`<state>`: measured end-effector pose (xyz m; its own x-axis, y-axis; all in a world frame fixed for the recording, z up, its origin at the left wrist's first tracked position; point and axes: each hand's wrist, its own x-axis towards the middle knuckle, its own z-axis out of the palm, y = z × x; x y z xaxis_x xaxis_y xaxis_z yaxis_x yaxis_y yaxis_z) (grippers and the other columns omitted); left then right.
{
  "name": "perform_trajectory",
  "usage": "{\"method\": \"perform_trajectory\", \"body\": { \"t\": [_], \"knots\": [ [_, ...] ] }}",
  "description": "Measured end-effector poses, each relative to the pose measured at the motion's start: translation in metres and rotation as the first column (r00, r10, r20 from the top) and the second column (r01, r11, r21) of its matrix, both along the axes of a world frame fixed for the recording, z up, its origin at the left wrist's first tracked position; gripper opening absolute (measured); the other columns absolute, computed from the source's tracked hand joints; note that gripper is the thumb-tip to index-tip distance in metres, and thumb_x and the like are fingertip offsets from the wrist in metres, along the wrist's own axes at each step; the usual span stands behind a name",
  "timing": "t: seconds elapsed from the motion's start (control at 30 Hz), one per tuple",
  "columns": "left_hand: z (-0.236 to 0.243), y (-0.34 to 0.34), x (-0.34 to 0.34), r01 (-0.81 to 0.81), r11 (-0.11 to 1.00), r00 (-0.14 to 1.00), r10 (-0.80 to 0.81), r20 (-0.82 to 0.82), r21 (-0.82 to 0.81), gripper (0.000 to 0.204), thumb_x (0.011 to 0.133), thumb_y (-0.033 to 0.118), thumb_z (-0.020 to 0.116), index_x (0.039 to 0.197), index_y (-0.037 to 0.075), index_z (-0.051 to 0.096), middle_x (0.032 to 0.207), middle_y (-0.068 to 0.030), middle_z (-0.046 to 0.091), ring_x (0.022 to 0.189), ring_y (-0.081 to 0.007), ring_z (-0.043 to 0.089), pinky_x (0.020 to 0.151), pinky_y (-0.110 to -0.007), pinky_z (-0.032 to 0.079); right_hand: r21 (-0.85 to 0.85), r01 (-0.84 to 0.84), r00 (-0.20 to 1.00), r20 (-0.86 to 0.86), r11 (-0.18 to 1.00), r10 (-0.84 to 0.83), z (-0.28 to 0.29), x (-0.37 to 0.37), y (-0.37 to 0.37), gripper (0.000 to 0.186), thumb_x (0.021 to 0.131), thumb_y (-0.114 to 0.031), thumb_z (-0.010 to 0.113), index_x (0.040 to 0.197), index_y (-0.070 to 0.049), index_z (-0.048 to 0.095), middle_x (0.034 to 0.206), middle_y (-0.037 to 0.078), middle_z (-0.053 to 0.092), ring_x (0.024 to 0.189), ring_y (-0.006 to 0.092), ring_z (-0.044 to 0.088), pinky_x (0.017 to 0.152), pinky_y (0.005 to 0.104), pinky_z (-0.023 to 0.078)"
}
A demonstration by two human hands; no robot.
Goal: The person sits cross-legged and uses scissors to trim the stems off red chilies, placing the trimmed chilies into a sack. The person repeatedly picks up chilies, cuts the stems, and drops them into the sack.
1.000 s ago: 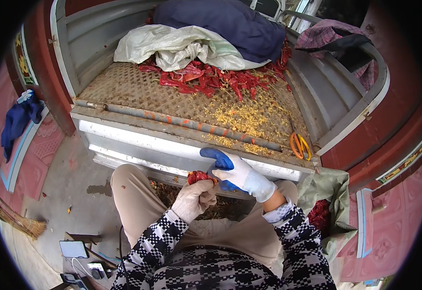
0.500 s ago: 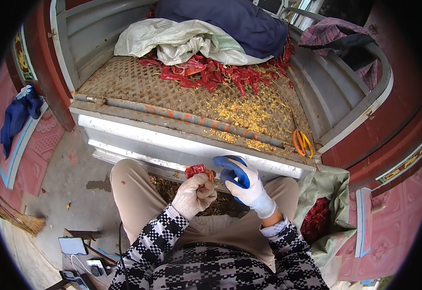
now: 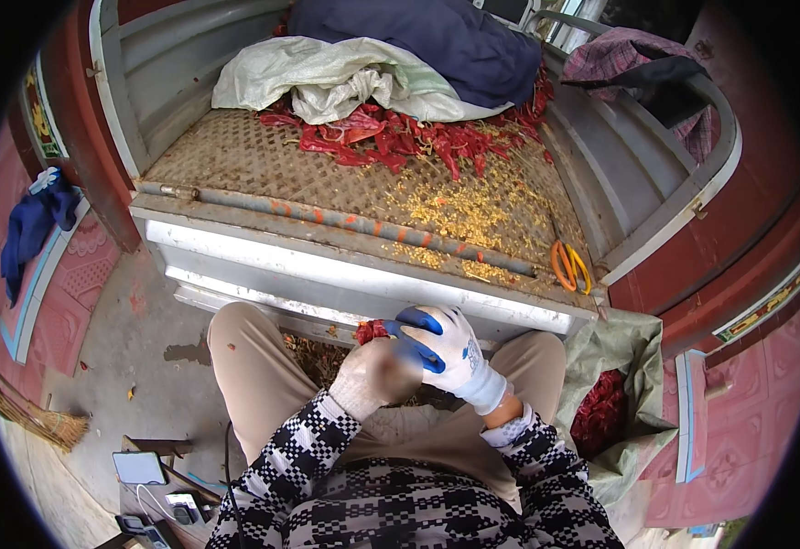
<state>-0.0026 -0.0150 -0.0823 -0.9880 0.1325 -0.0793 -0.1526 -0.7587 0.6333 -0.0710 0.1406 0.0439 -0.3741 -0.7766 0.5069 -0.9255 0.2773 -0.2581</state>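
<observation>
In front of my lap, my left hand [image 3: 363, 375], in a whitish knit glove, is closed around a dried red chili pepper [image 3: 370, 331]. Its fingertips are blurred. My right hand [image 3: 450, 352] wears a white glove with blue-coated fingers. Those fingers press together at the right end of the chili, against the left hand. How many chilies are held is hard to make out. More dried red chilies [image 3: 386, 137] lie on the rusty patterned metal bed [image 3: 226, 156] ahead, partly under a white woven sack [image 3: 263, 78].
Yellow seeds [image 3: 464, 206] are scattered across the bed near orange and yellow rings [image 3: 569, 265]. An open green woven sack [image 3: 638, 343] with red chilies stands at my right. A dark blue cloth [image 3: 418, 37] covers the back. At left are a broom [image 3: 52, 425] and a phone [image 3: 139, 468].
My right hand has moved left to meet the left hand, and its spread fingers have closed at the chili. The left hand stays nearly in place, still gripping.
</observation>
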Motion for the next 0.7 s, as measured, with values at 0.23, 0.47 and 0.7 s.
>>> {"method": "perform_trajectory", "body": {
  "t": [0.23,0.47,0.7],
  "knots": [
    [-0.006,-0.004,-0.006,-0.411,0.359,0.810,-0.278,-0.516,-0.838,0.014,0.091,0.002,0.048,0.104,0.007,0.051,0.096,-0.0031,0.049,0.088,-0.0125,0.051,0.077,-0.025,0.050,-0.147,0.012,0.964,0.265,0.989,0.028,-0.004,0.003,-0.003,0.034,0.075,-0.021,0.068,0.106,-0.007,0.068,0.105,0.014,0.066,0.100,0.0358,0.060,0.088,0.0449,0.048],
    [-0.025,-0.002,-0.016,-0.283,0.579,0.869,-0.183,-0.460,-0.764,0.019,0.091,0.014,0.056,0.108,0.004,0.058,0.099,-0.0092,0.062,0.092,-0.0202,0.061,0.079,-0.030,0.052,-0.182,-0.023,0.993,0.108,0.983,0.043,-0.019,-0.006,-0.007,0.026,0.072,-0.017,0.063,0.096,-0.008,0.069,0.099,0.009,0.069,0.095,0.0327,0.060,0.084,0.0430,0.049],
    [0.007,0.002,0.003,-0.215,0.657,0.938,-0.067,-0.340,-0.722,0.019,0.098,0.016,0.043,0.098,0.003,0.056,0.087,-0.0053,0.057,0.079,-0.0183,0.057,0.070,-0.030,0.051,-0.209,0.041,0.994,0.110,0.977,-0.018,-0.023,0.007,-0.020,0.029,0.075,-0.019,0.066,0.101,-0.007,0.066,0.100,0.009,0.068,0.091,0.0306,0.061,0.086,0.0429,0.047]
  ]
}}
